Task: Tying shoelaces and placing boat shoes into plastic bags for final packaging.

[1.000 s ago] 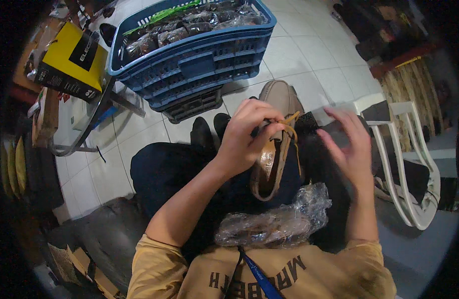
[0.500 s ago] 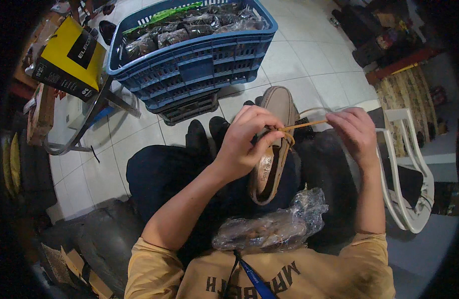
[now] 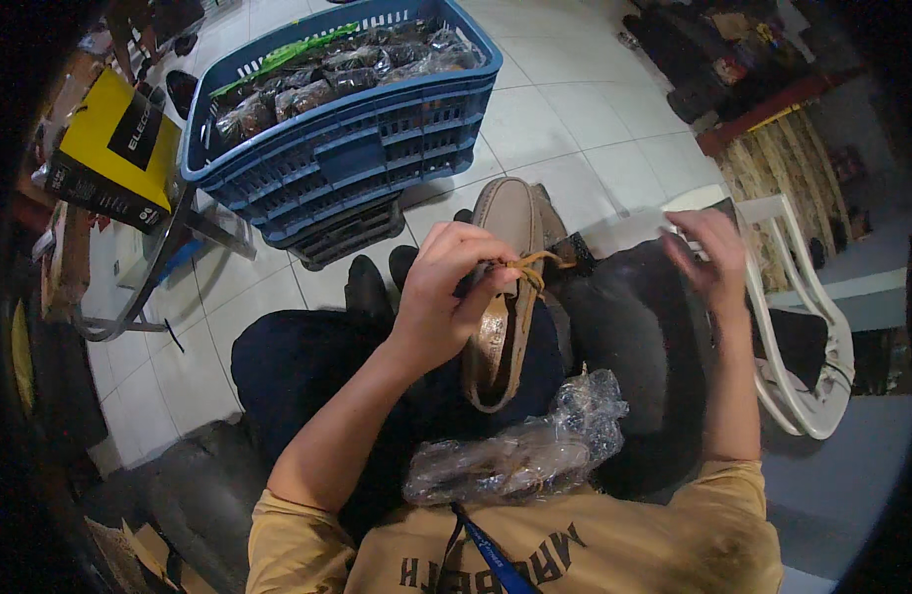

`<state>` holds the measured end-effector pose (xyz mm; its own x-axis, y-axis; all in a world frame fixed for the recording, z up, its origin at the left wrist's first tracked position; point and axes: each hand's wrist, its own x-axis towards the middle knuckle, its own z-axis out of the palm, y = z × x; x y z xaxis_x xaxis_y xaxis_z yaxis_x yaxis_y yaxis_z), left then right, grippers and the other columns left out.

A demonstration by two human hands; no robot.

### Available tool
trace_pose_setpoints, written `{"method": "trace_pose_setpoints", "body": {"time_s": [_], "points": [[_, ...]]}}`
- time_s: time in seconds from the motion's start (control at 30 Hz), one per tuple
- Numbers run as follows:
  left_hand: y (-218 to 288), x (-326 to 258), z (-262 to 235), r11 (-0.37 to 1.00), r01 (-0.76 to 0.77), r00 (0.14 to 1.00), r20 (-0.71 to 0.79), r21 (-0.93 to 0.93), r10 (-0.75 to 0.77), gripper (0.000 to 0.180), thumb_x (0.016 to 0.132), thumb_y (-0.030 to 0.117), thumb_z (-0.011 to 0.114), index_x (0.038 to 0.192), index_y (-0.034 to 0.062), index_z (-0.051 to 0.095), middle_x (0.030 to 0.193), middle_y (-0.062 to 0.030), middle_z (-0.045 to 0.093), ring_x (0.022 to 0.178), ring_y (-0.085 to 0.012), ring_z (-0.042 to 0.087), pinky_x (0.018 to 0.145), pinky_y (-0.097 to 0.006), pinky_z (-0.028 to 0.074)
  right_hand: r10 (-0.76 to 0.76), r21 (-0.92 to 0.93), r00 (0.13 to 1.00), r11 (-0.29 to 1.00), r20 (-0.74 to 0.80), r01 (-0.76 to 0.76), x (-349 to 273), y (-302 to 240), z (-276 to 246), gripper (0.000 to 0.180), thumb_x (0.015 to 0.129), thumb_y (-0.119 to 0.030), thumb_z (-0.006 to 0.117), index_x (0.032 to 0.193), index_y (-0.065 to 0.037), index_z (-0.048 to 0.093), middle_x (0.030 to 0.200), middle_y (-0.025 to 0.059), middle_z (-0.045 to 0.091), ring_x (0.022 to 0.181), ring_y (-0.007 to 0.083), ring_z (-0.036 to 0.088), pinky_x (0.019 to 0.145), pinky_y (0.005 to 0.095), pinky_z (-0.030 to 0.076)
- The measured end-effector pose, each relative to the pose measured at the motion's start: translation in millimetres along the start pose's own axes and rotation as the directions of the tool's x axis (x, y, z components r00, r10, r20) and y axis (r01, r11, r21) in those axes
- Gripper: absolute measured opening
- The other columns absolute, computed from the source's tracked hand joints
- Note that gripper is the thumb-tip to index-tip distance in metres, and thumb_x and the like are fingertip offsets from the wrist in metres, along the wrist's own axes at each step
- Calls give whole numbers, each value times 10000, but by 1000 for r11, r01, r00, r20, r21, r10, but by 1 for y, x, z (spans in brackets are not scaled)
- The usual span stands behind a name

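Note:
A taupe moccasin-style shoe (image 3: 504, 216) rests on my lap, toe pointing away, its pale insole showing. Its tan shoelace (image 3: 531, 265) is looped at the front of the opening. My left hand (image 3: 438, 287) is closed in a pinch on the lace there. To the right, my right hand (image 3: 711, 259) is off the lace, its fingers apart and holding nothing. Behind the shoe's right side a brown piece (image 3: 552, 220) partly shows; I cannot tell its kind. Nearer my body lies a clear plastic bag (image 3: 510, 457) with something brownish inside.
A blue plastic crate (image 3: 362, 158) full of plastic-wrapped bundles stands ahead on a dark crate (image 3: 342, 238). At the left, a yellow and black box (image 3: 114, 148) sits by a metal-framed stand (image 3: 164, 272). A white plastic chair (image 3: 805, 332) is at my right.
My right hand has let go of the lace end it held taut and opened. The lace now curls near the shoe. My left hand keeps its pinch. The view has shifted slightly.

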<state>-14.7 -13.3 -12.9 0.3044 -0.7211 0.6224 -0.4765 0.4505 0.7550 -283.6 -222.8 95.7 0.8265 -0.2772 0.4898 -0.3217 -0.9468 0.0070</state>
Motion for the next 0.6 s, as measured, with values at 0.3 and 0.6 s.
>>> {"method": "trace_pose_setpoints", "body": {"time_s": [0.3,0.6], "points": [[-2,-2,2,1000,16,1000,-10,-20,-16,188,879,44,786,1039,52,688,1013,-76,689,981,-266,638,895,-390,485,-40,496,998,867,-41,55,37,-105,62,488,829,-47,816,1302,-55,698,1107,93,752,1003,290,701,905,407,554],[-2,-3,0,1000,20,1000,-4,0,-20,198,854,15,789,1018,54,686,1006,-69,686,973,-262,636,882,-372,473,-240,88,971,967,-20,240,32,-45,52,331,805,-121,707,1127,-87,775,1034,59,758,916,261,696,815,393,553]]}}
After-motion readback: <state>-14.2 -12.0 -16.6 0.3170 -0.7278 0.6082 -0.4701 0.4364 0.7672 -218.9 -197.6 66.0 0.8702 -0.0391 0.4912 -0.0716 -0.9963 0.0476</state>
